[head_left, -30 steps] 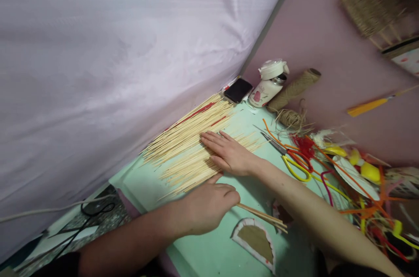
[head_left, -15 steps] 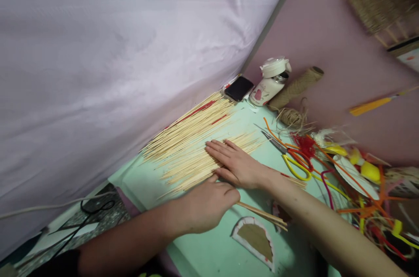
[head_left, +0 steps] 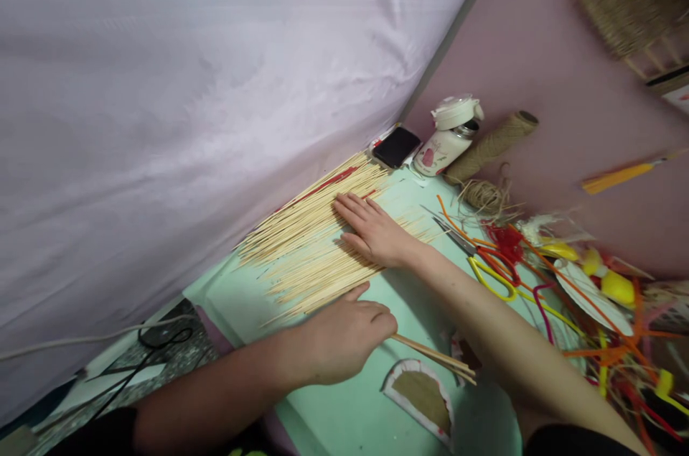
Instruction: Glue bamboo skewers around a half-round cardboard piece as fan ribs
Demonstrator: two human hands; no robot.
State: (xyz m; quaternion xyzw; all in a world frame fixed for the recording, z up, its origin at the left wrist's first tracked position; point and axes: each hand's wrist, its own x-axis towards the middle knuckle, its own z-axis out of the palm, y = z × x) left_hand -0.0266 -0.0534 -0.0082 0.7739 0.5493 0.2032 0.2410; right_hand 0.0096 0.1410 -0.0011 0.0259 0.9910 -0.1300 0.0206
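In the head view, a few sticks (head_left: 437,357) are gripped in the left hand (head_left: 349,341)'s curled fingers, and the loose sticks (head_left: 306,215) on the table (head_left: 334,413) are probably best pressed lightly under the right hand (head_left: 377,233)'s slightly spread fingers, tbh.

**Covered Ends, Cropped Edges**

My left hand (head_left: 352,337) hides the near ends of the gripped sticks (head_left: 436,357), so I can't count them. My right hand (head_left: 374,233) covers part of the bamboo skewers (head_left: 317,273) beneath it. My right forearm (head_left: 474,309) partly hides a brown piece (head_left: 467,354), whose full shape I can't tell. The woven panel (head_left: 632,3) is blurred and cropped at upper right. The lettering on my bottle (head_left: 441,151) is too small to read. The bottom edge cuts off my left sleeve (head_left: 102,434).
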